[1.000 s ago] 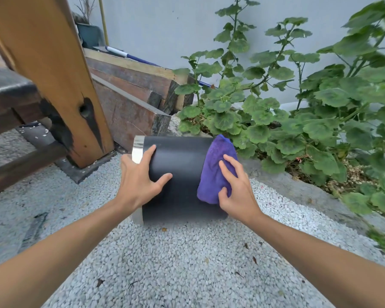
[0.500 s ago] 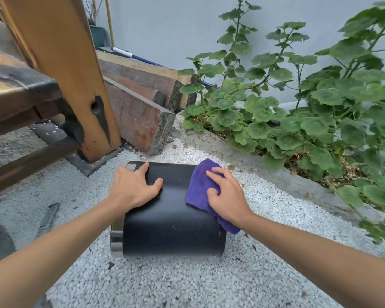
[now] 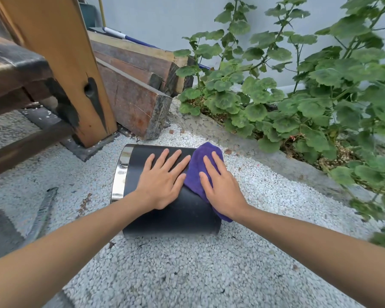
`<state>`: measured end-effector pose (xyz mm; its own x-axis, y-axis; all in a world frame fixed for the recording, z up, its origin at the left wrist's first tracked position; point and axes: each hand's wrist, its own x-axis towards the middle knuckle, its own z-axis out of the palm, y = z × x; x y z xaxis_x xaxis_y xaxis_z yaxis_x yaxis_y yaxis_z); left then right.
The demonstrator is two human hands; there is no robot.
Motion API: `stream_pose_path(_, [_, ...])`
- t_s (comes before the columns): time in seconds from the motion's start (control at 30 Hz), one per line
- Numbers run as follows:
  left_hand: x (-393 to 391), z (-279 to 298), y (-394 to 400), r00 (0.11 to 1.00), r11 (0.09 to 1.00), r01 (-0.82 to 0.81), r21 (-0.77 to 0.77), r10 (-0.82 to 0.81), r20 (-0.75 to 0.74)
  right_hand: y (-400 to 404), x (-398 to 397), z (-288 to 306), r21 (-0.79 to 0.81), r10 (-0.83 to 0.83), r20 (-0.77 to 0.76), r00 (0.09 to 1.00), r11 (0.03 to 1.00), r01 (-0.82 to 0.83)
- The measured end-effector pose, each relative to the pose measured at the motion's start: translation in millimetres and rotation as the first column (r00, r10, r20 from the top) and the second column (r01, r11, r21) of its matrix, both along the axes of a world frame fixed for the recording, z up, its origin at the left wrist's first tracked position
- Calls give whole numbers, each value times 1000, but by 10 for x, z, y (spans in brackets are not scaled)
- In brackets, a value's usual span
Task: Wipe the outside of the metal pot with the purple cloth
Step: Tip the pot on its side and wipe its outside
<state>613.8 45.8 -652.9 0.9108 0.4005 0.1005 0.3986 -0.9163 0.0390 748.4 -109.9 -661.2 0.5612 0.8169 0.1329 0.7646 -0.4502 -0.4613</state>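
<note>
Both hands' fingers splay flat: left on pot, right on cloth.

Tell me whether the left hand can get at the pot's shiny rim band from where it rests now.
Probably yes. The left hand lies flat on the pot, and the bare rim band sits just beside it with nothing between.

The metal pot is black with a shiny silver rim and lies on its side on the white gravel. The purple cloth lies crumpled on its upper right part.
</note>
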Motion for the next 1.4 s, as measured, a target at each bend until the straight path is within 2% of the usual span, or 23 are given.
stream_pose_path(0.6, [4, -11, 7, 1000, 1000, 1, 6, -1, -6, -583, -214, -216, -1, 172, 224, 959, 984, -176])
stream_pose_path(0.77, [-2, -3, -9, 1000, 1000, 1, 9, -1, -5, -820, -254, -286, -46, 276, 252, 928, 961, -273])
stream_pose_path(0.93, [-3, 3, -17, 1000, 1000, 2, 16, -2, -13, -1058, -200, -338, -122, 395, 229, 890, 918, -377])
stream_pose_path(1.13, [-41, -10, -17, 1000, 1000, 6, -8, -6, 13, -1263, -95, -291, -260, 472, 186, 862, 869, -420])
stream_pose_path(1.3, [-138, 2, 5, 999, 999, -13, -50, 15, 48, -1386, -40, -195, -436, 554, 322, 768, 806, -399])
stream_pose_path(1.4, [-298, 76, 116, 977, 991, -129, -19, 131, 166, -1503, 47, -167, -497, 613, 415, 673, 772, -396])
